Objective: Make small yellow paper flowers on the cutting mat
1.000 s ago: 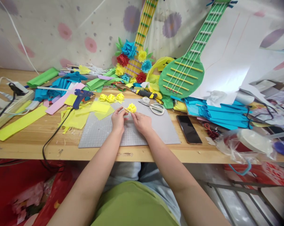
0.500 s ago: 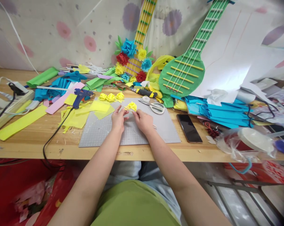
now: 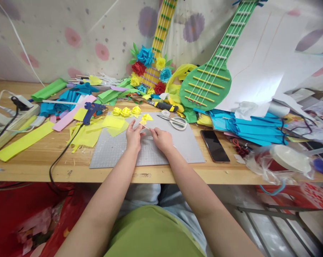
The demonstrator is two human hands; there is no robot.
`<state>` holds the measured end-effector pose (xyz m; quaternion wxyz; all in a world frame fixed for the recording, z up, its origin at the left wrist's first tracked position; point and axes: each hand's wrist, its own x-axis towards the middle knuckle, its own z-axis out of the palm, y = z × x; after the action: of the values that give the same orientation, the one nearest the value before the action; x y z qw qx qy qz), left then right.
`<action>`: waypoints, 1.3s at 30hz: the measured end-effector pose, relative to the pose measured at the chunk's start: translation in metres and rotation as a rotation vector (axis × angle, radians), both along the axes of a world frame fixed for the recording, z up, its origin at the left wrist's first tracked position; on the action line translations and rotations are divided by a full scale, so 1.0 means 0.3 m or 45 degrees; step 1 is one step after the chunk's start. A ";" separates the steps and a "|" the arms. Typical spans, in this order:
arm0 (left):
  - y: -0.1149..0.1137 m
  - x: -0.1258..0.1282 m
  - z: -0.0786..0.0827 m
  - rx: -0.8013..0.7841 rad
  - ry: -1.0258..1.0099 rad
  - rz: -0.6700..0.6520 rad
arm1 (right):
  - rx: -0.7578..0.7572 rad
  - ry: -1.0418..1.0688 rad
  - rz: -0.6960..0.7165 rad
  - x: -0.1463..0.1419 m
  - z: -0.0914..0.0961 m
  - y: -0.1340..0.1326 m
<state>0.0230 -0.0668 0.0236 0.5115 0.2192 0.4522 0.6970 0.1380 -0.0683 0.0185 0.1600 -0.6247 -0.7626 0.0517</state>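
A small yellow paper flower point(image 3: 146, 118) sits on the tip of a thin wooden stick point(image 3: 144, 125), raised just above the far part of the grey cutting mat point(image 3: 118, 150). The left hand point(image 3: 133, 136) pinches the stick just below the flower, fingers closed on it; the right hand point(image 3: 162, 139) holds the stick's lower end, fingers curled round it, over the middle of the mat. At the mat's far edge lie three finished yellow flowers point(image 3: 126, 111), and scissors point(image 3: 174, 122) rest on its far right part. A blue glue gun point(image 3: 93, 109) lies off the mat's far left corner, a black phone point(image 3: 214, 145) on the bench point(image 3: 43, 160) just right of the mat
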 end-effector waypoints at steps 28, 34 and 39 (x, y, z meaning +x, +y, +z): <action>0.007 -0.002 -0.013 -0.048 0.104 0.047 | -0.235 0.264 0.177 0.021 0.000 0.022; 0.011 0.000 -0.019 -0.077 0.176 0.040 | -0.068 0.241 0.155 0.023 -0.002 0.009; 0.009 -0.003 -0.013 -0.100 0.152 0.047 | -0.032 0.188 0.179 0.023 -0.002 0.008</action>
<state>0.0221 -0.0642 0.0198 0.4789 0.2318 0.5128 0.6738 0.1450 -0.0659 0.0178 0.2038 -0.5662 -0.7899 0.1184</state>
